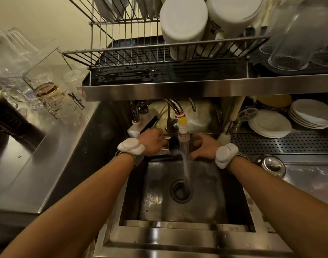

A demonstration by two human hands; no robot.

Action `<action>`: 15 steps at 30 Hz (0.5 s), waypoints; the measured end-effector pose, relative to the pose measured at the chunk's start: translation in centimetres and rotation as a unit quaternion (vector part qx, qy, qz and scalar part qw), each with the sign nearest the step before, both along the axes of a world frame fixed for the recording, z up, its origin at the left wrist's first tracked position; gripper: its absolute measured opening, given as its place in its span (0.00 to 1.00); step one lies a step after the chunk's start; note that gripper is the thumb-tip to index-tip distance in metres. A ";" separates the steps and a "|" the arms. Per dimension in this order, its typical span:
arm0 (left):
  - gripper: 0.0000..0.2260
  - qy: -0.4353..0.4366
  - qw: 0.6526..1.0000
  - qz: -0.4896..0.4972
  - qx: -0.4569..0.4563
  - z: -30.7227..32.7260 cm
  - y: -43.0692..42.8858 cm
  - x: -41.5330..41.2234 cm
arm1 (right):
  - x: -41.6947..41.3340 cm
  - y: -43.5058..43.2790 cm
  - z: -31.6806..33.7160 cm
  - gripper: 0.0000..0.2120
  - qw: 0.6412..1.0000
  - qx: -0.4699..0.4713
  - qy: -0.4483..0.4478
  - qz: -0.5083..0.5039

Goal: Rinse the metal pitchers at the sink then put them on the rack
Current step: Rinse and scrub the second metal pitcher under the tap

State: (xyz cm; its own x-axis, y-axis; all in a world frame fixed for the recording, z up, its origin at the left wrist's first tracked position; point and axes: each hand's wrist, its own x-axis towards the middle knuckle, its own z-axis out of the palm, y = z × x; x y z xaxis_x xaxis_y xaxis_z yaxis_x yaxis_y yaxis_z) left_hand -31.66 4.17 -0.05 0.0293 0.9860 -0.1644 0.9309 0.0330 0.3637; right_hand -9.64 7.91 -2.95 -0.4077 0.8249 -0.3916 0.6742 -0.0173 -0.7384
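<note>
A metal pitcher [183, 148] is held under the faucet [182, 127] at the back of the sink [232, 207], its dark mouth turned to the left. My left hand [153, 143] grips the pitcher at its left side, fingers curled. My right hand [204, 146] curls around the pitcher's body from the right, thumb below and fingers above. A stream of water [186, 170] falls from the pitcher toward the drain [181, 190]. The wire rack [141, 51] stands on the shelf above the sink, its left half free.
Two white upturned containers [183, 25] fill the rack's right half, with clear glasses [293, 43] beside them. Stacked white plates [271, 125] and a metal lid [273, 163] sit right of the sink. Glassware [48, 90] crowds the left counter. The shelf edge [178, 90] overhangs the faucet.
</note>
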 end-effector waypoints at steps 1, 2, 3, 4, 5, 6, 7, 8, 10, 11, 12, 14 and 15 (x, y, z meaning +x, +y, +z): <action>0.07 -0.047 0.998 0.031 -0.028 -0.4 0.0 0.0 | 0.0 0.0 -0.1 0.47 1.000 -0.004 0.002 0.002; 0.06 -0.088 0.993 0.055 -0.051 -0.8 -0.2 0.0 | 0.0 -0.1 -0.2 0.48 1.000 -0.007 0.007 0.002; 0.04 -0.129 0.986 0.075 -0.070 -1.3 -0.3 0.1 | 0.0 -0.1 -0.4 0.49 1.000 -0.009 0.015 0.000; 0.04 -0.171 0.978 0.090 -0.083 -1.7 -0.4 0.2 | -0.1 0.0 -0.6 0.50 1.000 -0.007 0.024 -0.001; 0.05 -0.217 0.966 0.106 -0.091 -1.9 -0.4 0.4 | -0.2 0.0 -0.7 0.50 0.999 -0.004 0.033 -0.001; 0.06 -0.271 0.949 0.127 -0.097 -2.2 -0.4 0.6 | -0.3 0.0 -0.8 0.50 0.999 -0.003 0.045 0.000; 0.07 -0.327 0.927 0.150 -0.107 -2.3 -0.3 0.8 | -0.6 0.1 -0.9 0.49 0.998 -0.005 0.060 0.003; 0.07 -0.376 0.903 0.171 -0.120 -2.4 -0.1 1.0 | -1.0 0.2 -1.0 0.48 0.997 -0.003 0.077 0.005; 0.06 -0.424 0.874 0.191 -0.143 -2.5 -0.1 1.2 | -1.6 0.3 -1.2 0.42 0.995 0.013 0.094 -0.009; 0.06 -0.423 0.873 0.189 -0.149 -2.5 0.0 1.3 | -1.7 0.5 -1.3 0.40 0.995 0.023 0.096 -0.022; 0.07 -0.415 0.879 0.183 -0.148 -2.5 0.1 1.2 | -1.7 0.7 -1.3 0.39 0.995 0.031 0.092 -0.031; 0.14 -0.377 0.901 0.168 -0.136 -2.2 0.2 0.7 | -1.3 1.1 -1.1 0.40 0.996 0.051 0.068 -0.029; 0.18 -0.354 0.911 0.169 -0.129 -2.1 0.3 0.4 | -1.1 1.3 -1.0 0.42 0.996 0.064 0.050 -0.028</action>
